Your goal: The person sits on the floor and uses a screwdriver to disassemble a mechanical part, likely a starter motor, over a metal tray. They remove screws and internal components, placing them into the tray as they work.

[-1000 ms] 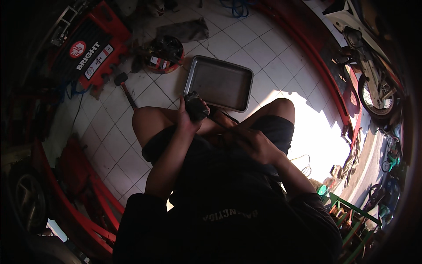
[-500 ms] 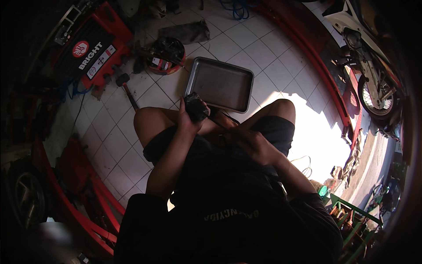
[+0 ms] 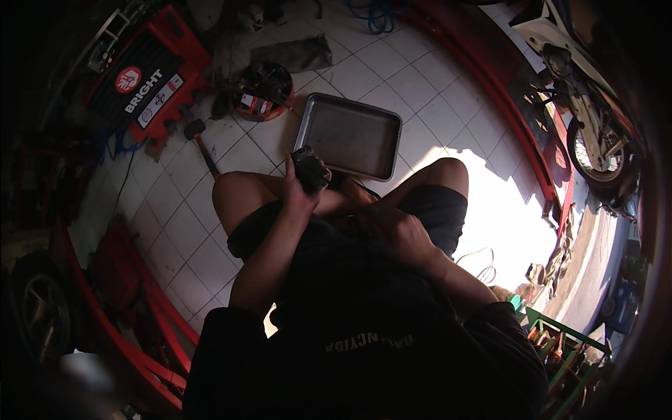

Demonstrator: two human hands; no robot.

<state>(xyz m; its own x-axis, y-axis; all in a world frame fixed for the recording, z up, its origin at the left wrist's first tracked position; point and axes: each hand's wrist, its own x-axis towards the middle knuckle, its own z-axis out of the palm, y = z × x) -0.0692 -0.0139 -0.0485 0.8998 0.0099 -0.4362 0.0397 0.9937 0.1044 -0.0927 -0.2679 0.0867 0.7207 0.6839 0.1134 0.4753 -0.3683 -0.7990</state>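
Observation:
My left hand is closed round a dark, blocky, grimy part, held up over my lap, thumb along its left side. Its exact kind is too dark to make out. To the right, my right hand is closed over my lap, knuckles up, apart from the part. Whatever sits in its fingers is lost in shadow. Just beyond both hands, a shallow rectangular metal tray lies on the tiled floor.
A black-headed mallet stands beyond my left knee. Farther off are a round red container holding dark items, a grey cloth and a red case. Right: a red rail, a motorcycle and a green rack.
My right hand has drawn slightly back toward my body, and the thin dark shaft seen near the part shows less. My left hand keeps the part in nearly the same place.

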